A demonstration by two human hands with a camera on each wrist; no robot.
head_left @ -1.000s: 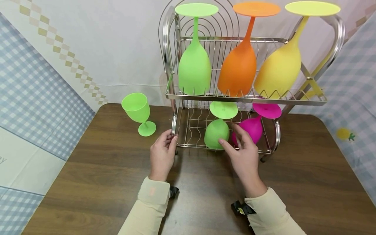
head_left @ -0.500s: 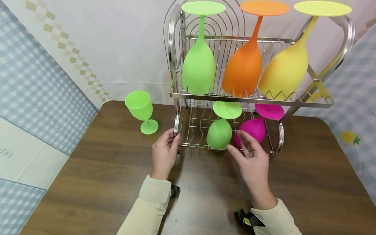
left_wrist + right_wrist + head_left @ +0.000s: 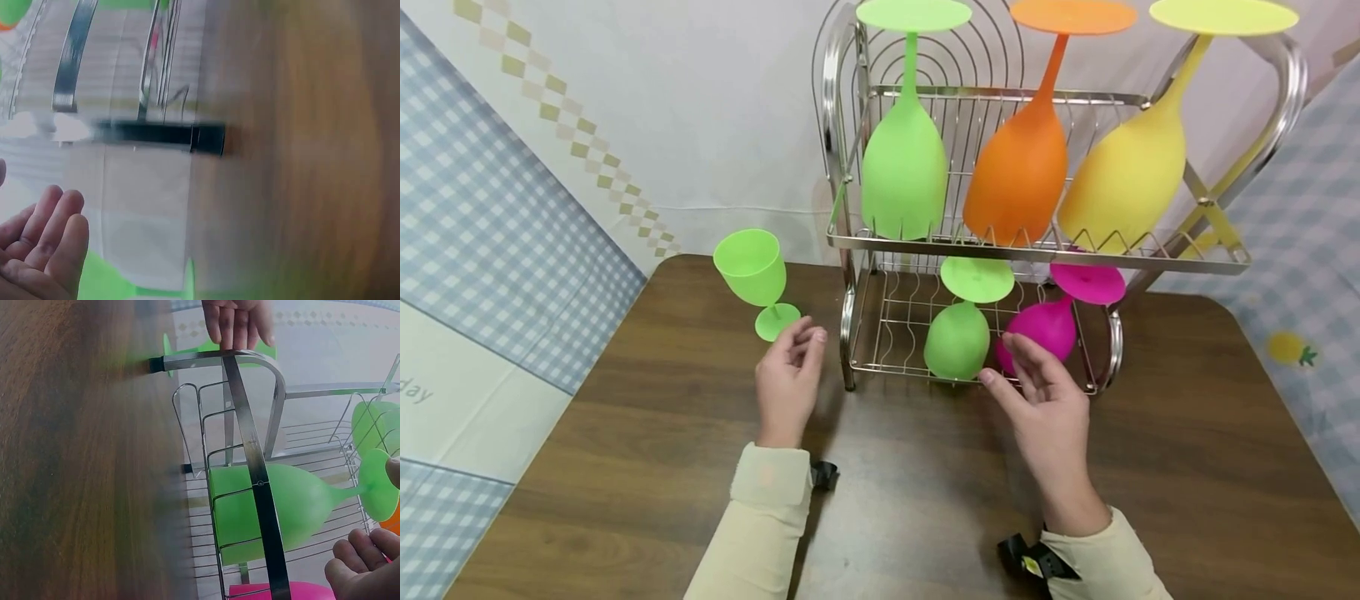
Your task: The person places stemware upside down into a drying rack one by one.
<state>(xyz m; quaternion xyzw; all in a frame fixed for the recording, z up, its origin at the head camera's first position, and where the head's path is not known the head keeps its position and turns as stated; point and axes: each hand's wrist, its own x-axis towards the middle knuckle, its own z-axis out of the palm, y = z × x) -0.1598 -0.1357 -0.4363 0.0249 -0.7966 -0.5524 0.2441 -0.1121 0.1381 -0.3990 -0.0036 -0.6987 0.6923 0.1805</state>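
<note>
My left hand (image 3: 787, 385) is off the rack, fingers loosely bent and holding nothing. Just beyond its fingertips, a green goblet (image 3: 751, 271) stands upright on the table, left of the two-tier metal dish rack (image 3: 1037, 253). My right hand (image 3: 1048, 417) hovers in front of the lower tier with thumb and fingers spread, holding nothing. Behind it, a green goblet (image 3: 957, 340) and a magenta goblet (image 3: 1047, 332) are upside down on that tier. The right wrist view has the right hand's fingers (image 3: 350, 565) apart from the green goblet's bowl (image 3: 281, 506).
On the upper tier, a green goblet (image 3: 904, 171), an orange goblet (image 3: 1017, 179) and a yellow goblet (image 3: 1123, 179) stand upside down, feet upward. The wooden table (image 3: 625, 467) meets a white wall cloth behind. Checked cloth (image 3: 482, 200) hangs at both sides.
My left hand has let go of the rack's left front post and moved left toward the standing green goblet. My right hand has drawn back slightly, to the right of the lower green goblet.
</note>
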